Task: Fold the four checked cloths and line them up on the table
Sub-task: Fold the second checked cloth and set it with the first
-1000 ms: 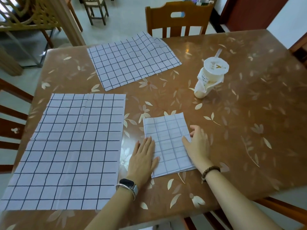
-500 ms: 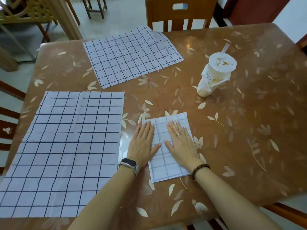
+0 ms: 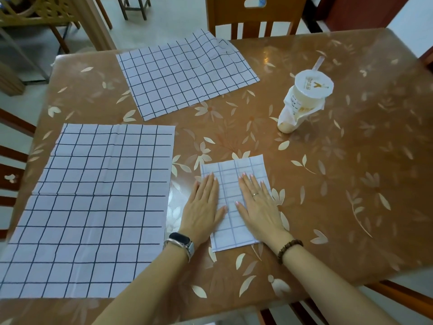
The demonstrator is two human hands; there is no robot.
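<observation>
- Clock bearings are taken from the table centre, with 6 o'clock at the person's edge.
- Left hand [image 3: 203,207]: flat, fingers straight and together, gripping nothing. It presses down across the left edge of the small folded white cloth with thin dark checks [image 3: 234,168]. A black wrist band [image 3: 180,240] is on this wrist.
- Right hand [image 3: 259,207]: also flat, fingers straight and slightly spread, gripping nothing. It presses on the right half of the same cloth. A brown bead bracelet [image 3: 289,250] is on this wrist.
- Folded cloth: lies at 6 o'clock as a compact upright rectangle, flat on the glossy brown table with pale leaf pattern [image 3: 351,184]. It shows between and beyond the two hands.
- Large white cloth with dark checks [image 3: 93,207]: lies at 8 o'clock, spread fully open, just beside the left hand but apart from it. Not folded.
- Second open white checked cloth [image 3: 185,76]: lies at 11 o'clock, skewed and lightly creased. Not folded.
- Sealed pale drink cup with straw [image 3: 307,97]: stands at 1 o'clock, well apart from the cloths.
- Wooden chair [image 3: 253,17]: stands at 12 o'clock, beyond the far edge.
- Assessment: one cloth appears folded and is being pressed flat. Two are yet to be folded, and the fourth is not in view. Lining up has not begun, so the task is judged under halfway.
</observation>
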